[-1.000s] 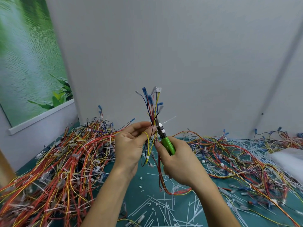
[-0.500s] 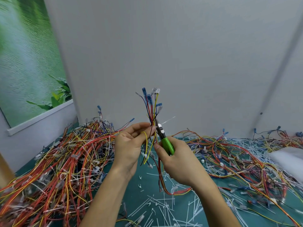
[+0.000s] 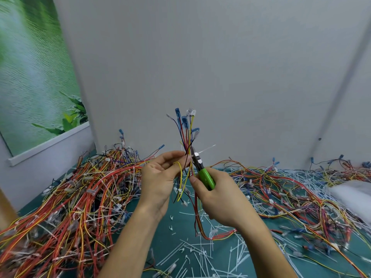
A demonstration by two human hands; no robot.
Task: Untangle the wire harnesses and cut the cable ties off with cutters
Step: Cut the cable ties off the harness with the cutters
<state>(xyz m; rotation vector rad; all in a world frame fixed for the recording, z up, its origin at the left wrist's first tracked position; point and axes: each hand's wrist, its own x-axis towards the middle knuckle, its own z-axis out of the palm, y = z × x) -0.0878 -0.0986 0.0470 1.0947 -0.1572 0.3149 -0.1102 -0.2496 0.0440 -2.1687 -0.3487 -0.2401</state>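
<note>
My left hand pinches a thin wire harness upright in front of me; its red, yellow and blue wires fan out above my fingers and end in blue and white connectors. My right hand grips green-handled cutters. Their dark jaws sit against the harness just above my left fingertips, at a white cable tie whose tail sticks out to the right. The lower part of the harness hangs down between my hands to the green table.
A large tangled pile of wire harnesses covers the table's left. More harnesses spread across the right. Several cut white cable ties litter the table in front. A white bag lies at the right edge. Grey walls stand close behind.
Hardly anything has moved: both hands and the harness hold the same pose, with the cutter jaws staying at the cable tie.
</note>
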